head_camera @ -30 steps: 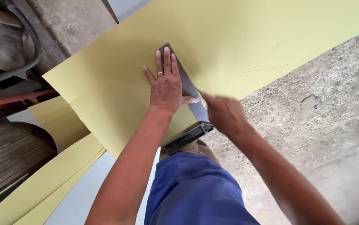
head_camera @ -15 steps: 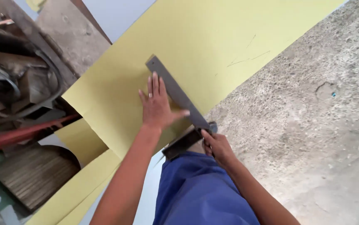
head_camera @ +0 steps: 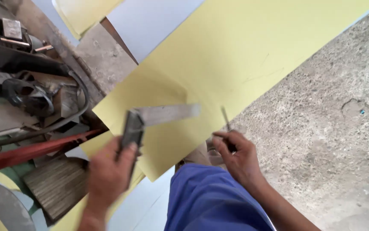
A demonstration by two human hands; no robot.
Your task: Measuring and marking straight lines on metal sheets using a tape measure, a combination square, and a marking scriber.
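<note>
Two hands work over a large pale-yellow sheet with a try square and a marker.

The left hand has its grip closed around the dark stock of the metal try square, whose grey steel blade juts right above the sheet's near corner, blurred. The right hand pinches a thin dark pencil-like scriber, tip up, at the sheet's edge beside the rough concrete floor.

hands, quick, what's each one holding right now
Left hand: closed on the dark stock of a metal try square, lifted over the yellow sheet.
Right hand: closed on a thin scriber or pencil, tip toward the sheet.
</note>
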